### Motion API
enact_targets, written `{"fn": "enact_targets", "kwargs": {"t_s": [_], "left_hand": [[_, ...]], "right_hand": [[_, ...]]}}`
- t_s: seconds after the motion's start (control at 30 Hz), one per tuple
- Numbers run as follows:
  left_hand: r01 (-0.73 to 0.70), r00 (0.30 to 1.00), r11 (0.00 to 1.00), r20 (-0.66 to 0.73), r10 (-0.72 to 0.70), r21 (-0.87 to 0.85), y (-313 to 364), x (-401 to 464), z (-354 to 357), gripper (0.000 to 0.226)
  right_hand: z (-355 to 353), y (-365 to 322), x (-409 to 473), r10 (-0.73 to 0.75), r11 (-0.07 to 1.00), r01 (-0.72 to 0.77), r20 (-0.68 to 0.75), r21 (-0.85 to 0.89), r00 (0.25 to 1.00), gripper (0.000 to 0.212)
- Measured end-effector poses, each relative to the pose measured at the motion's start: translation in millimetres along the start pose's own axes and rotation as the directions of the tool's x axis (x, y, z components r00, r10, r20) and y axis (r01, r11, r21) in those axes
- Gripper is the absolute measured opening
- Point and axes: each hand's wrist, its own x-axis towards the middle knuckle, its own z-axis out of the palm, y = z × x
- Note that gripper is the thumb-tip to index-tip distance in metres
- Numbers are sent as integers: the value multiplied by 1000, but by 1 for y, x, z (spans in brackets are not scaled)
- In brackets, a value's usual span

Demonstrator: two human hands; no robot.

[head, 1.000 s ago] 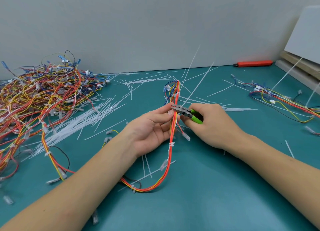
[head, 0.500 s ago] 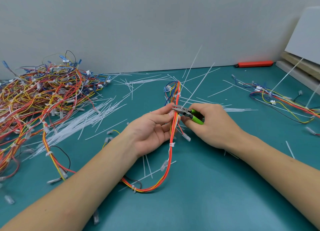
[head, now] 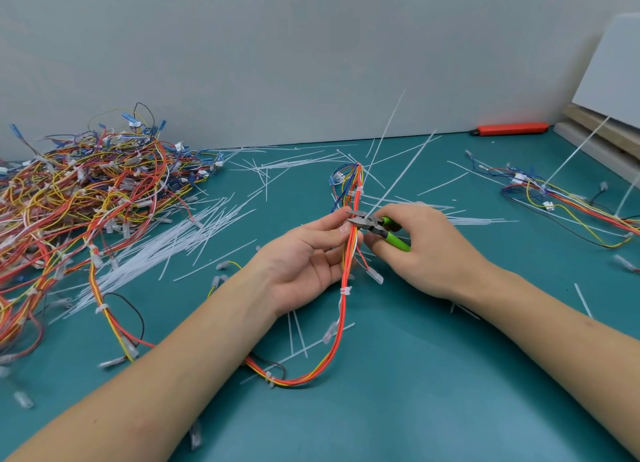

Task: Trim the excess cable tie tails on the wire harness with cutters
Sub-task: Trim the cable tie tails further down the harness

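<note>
Your left hand [head: 304, 257] pinches the wire harness [head: 349, 253], which runs near-to-far, almost upright in view. Your right hand [head: 426, 250] grips the green-handled cutters [head: 372, 223], which cross it from the right, jaws narrowly parted at the bundle. The tie tail [head: 405, 170] slants up and away, far-right of the jaws; cut at its base.

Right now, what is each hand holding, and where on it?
The right hand holds the cutters by their green handles. The left hand pinches the wire harness bundle just below the cutter's tips.
</note>
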Motion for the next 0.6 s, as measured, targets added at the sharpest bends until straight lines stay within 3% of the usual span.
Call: {"fn": "enact_targets", "kwargs": {"t_s": [0.37, 0.6], "left_hand": [[-57, 998, 998, -2, 57, 6, -3, 2, 0, 47], [-75, 997, 997, -7, 74, -24, -3, 2, 0, 40]], "right_hand": [[-1, -2, 1, 16, 1000, -16, 3, -8, 1000, 25], [0, 3, 1, 7, 1000, -7, 3, 3, 1000, 12]]}}
